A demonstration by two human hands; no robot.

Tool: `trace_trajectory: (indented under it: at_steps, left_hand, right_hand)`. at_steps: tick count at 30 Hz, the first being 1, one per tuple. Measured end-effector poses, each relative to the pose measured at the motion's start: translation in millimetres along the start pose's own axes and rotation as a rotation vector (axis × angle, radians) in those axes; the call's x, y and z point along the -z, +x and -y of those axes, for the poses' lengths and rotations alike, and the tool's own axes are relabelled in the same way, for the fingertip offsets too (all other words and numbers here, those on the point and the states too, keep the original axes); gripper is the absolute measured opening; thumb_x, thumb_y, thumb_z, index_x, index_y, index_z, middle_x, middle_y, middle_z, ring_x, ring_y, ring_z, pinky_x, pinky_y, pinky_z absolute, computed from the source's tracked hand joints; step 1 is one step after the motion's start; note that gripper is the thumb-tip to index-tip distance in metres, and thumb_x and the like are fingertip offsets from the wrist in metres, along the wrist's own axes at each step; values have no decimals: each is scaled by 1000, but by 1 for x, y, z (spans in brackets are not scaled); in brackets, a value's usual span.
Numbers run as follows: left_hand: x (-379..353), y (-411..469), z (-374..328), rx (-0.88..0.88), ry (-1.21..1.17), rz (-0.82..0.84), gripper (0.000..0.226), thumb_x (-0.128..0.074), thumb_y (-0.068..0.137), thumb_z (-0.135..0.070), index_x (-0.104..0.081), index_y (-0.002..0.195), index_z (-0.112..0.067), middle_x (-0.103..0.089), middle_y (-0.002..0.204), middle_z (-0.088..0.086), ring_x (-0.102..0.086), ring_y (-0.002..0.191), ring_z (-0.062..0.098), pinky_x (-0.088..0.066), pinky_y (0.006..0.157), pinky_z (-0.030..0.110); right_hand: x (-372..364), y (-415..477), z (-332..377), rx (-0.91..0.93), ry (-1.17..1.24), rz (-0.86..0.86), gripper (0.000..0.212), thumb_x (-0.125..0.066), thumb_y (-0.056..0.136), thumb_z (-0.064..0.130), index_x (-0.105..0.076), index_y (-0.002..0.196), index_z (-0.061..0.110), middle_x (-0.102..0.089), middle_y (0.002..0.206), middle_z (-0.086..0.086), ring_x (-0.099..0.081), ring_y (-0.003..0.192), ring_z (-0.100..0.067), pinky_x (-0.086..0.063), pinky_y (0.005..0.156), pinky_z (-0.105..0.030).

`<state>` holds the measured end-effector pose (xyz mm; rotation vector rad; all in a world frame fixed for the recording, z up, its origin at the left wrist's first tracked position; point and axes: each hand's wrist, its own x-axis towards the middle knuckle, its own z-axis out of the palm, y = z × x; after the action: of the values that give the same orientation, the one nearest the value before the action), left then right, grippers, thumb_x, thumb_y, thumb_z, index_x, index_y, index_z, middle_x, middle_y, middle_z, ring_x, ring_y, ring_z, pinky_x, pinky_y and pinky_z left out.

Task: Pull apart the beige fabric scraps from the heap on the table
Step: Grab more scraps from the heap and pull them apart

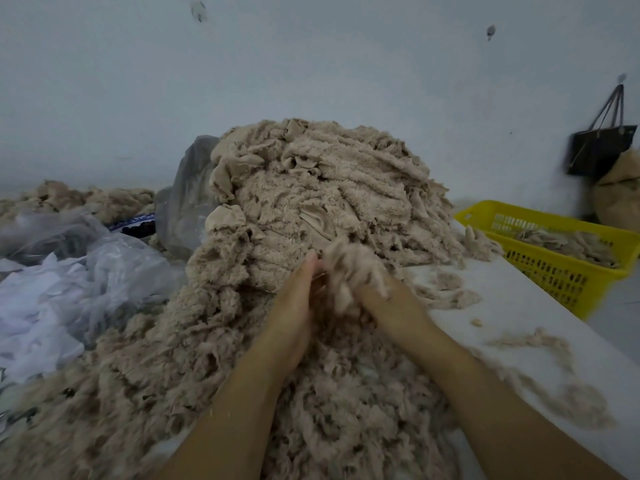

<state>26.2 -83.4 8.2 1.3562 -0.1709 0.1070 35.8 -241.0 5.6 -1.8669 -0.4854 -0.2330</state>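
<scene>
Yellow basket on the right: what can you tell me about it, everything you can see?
The basket is bright yellow plastic, rectangular, with slotted walls and a solid rim. It stands upright, open at the top, at the right edge of the white table; what it rests on is hidden. Beige scraps lie loosely inside it, and a few more lie on the table beside its near wall.

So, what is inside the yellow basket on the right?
Beige scraps lie inside the yellow basket. What is under them cannot be seen, because they cover the bottom.
</scene>
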Motion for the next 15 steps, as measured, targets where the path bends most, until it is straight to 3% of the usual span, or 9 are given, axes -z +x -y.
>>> trace_trajectory:
  at_steps: [1,3,5,7,9,12,13,15]
  left_hand:
    - [2,2,1,12,18,-94,49,-45,98,-57,-75,103,-18,-75,107,3,-69,106,19,-53,92,34]
    - [5,5,1,60,34,-284,39,-48,102,-44,-74,98,-16,-76,96,-1,-70,98,15,-54,87,31]
    - [7,5,0,74,75,-416,29,-50,103,-33,-71,93,-16,-72,86,2,-66,83,16,-53,75,30]
    - [11,3,-1,69,211,-496,20,-53,101,-28,-68,93,-19,-66,89,2,-60,80,17,-48,68,30]
    - [17,2,4,35,421,-459,12,-54,100,-27,-64,102,-21,-66,101,3,-59,82,14,-43,64,27]
    - [18,3,11,97,767,-272,31,-55,100,-32,-56,128,-19,-61,118,-1,-57,90,10,-42,68,23]
    - [18,4,14,137,854,-223,33,-56,99,-34,-56,128,-18,-61,117,-2,-55,92,10,-43,73,25]
    - [16,6,15,167,981,-155,21,-60,97,-35,-64,109,-19,-67,103,-1,-56,86,11,-43,74,26]
  right_hand:
    - [8,3,-2,-47,197,-221,19,-52,98,45,-67,88,39,-69,75,20,-62,65,6,-47,62,-14]
    - [34,10,-1,-102,756,-664,28,-53,99,47,-66,94,23,-70,75,7,-68,64,-7,-53,57,-24]
    - [48,12,-6,-166,1058,-822,47,-49,96,59,-64,111,17,-69,94,-3,-72,71,-15,-56,58,-26]
    - [45,13,-14,-343,933,-770,54,-44,98,60,-62,113,11,-65,97,-4,-69,65,-12,-55,56,-26]
    - [32,13,-19,-439,630,-676,43,-44,101,51,-65,103,14,-67,94,-2,-66,61,-10,-55,59,-28]
    - [17,10,-20,-378,194,-427,22,-51,99,40,-67,90,26,-69,80,1,-65,62,-11,-54,67,-36]
    - [12,8,-19,-342,85,-314,21,-52,98,39,-66,88,30,-69,77,4,-65,63,-10,-54,68,-37]
    - [2,4,-17,-265,-96,-101,22,-50,99,41,-66,85,34,-70,80,8,-66,70,-8,-54,71,-35]
